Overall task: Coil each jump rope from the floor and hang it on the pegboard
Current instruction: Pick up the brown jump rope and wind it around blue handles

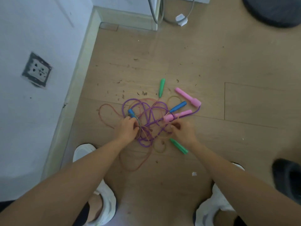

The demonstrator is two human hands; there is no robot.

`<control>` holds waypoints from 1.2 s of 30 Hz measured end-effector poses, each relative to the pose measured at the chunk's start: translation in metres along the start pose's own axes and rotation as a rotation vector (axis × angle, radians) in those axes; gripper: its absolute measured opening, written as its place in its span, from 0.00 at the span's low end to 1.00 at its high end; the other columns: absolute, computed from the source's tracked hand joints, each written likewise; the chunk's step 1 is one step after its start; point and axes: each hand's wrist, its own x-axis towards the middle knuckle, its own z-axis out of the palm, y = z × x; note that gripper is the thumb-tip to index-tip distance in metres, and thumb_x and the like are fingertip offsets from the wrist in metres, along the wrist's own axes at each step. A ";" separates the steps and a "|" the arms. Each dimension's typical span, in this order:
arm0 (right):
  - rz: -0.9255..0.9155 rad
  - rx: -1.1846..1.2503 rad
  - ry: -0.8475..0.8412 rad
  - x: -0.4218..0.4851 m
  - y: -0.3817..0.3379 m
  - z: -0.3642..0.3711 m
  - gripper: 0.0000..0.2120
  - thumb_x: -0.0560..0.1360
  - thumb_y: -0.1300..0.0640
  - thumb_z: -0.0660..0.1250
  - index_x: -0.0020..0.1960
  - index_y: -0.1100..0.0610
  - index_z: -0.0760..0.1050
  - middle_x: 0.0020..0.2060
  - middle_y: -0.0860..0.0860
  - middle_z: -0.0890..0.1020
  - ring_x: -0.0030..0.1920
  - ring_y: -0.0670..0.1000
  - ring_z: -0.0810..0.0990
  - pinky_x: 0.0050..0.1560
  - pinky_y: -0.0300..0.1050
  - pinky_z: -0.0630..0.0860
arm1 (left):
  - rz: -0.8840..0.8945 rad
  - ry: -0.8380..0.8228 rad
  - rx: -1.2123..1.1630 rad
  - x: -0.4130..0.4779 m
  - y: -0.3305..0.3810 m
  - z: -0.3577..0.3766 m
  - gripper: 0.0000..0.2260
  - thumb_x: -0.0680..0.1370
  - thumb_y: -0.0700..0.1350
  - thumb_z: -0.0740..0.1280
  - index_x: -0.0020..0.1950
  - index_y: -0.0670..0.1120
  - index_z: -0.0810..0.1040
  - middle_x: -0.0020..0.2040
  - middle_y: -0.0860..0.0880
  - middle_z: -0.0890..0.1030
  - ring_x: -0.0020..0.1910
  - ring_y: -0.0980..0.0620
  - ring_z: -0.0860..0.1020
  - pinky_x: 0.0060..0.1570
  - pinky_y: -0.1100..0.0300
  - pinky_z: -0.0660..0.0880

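Note:
A tangle of jump ropes lies on the wooden floor. A purple cord (147,111) ends in two pink handles (187,96). A thin orange-red cord (107,110) loops out to the left and toward me. Two green handles lie apart, one far (162,88) and one near (179,146). One blue handle (178,106) lies mid-pile; the other (131,112) is just beyond my left hand (127,129), which is closed on a bunch of cords. My right hand (183,132) pinches a thin cord by the nearer pink handle (169,118).
A white wall with a socket (37,70) and a skirting board (76,82) run along the left. A white plug and grey cable (181,19) lie at the far side. Dark round objects sit at the top right (275,10) and right edge (288,176). My white shoes (104,204) flank the floor below.

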 end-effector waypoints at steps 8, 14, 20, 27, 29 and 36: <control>-0.130 0.371 -0.065 -0.016 -0.079 -0.087 0.01 0.76 0.69 0.68 0.47 0.67 0.77 0.39 0.51 0.82 0.27 0.42 0.79 0.29 0.37 0.76 | 0.178 -0.208 -0.570 0.000 0.062 -0.058 0.35 0.62 0.48 0.73 0.70 0.48 0.74 0.65 0.48 0.78 0.64 0.50 0.76 0.65 0.52 0.73; -0.103 0.742 -0.011 -0.046 -0.148 -0.153 0.02 0.79 0.69 0.63 0.47 0.65 0.74 0.30 0.54 0.80 0.27 0.46 0.79 0.32 0.39 0.79 | 0.223 -0.590 -0.932 -0.016 0.137 -0.122 0.23 0.69 0.39 0.71 0.63 0.49 0.79 0.58 0.50 0.83 0.59 0.55 0.79 0.59 0.62 0.75; 0.012 0.997 0.170 -0.068 -0.180 -0.223 0.08 0.80 0.65 0.64 0.44 0.56 0.69 0.35 0.54 0.76 0.32 0.47 0.79 0.36 0.37 0.80 | 0.313 -0.500 -0.702 -0.032 0.149 -0.164 0.10 0.81 0.33 0.64 0.44 0.45 0.79 0.41 0.47 0.79 0.37 0.62 0.77 0.46 0.67 0.73; 0.176 1.138 0.326 -0.080 -0.180 -0.296 0.05 0.80 0.68 0.60 0.47 0.61 0.71 0.37 0.55 0.74 0.38 0.49 0.76 0.32 0.36 0.80 | 0.320 -0.381 -0.423 -0.036 0.136 -0.256 0.05 0.81 0.40 0.67 0.49 0.40 0.81 0.38 0.48 0.80 0.33 0.63 0.78 0.42 0.69 0.72; 0.217 1.235 0.347 -0.084 -0.179 -0.311 0.07 0.80 0.68 0.61 0.45 0.63 0.72 0.39 0.56 0.74 0.39 0.50 0.76 0.32 0.36 0.81 | 0.333 -0.388 -0.306 -0.042 0.138 -0.284 0.06 0.81 0.43 0.67 0.47 0.43 0.81 0.38 0.48 0.81 0.34 0.62 0.78 0.38 0.70 0.71; 0.227 1.359 0.342 -0.084 -0.183 -0.311 0.03 0.80 0.68 0.61 0.52 0.65 0.73 0.43 0.58 0.77 0.43 0.52 0.79 0.40 0.41 0.83 | 0.268 -0.340 -0.442 -0.077 0.152 -0.342 0.09 0.84 0.46 0.62 0.51 0.42 0.78 0.45 0.42 0.85 0.42 0.49 0.82 0.45 0.57 0.81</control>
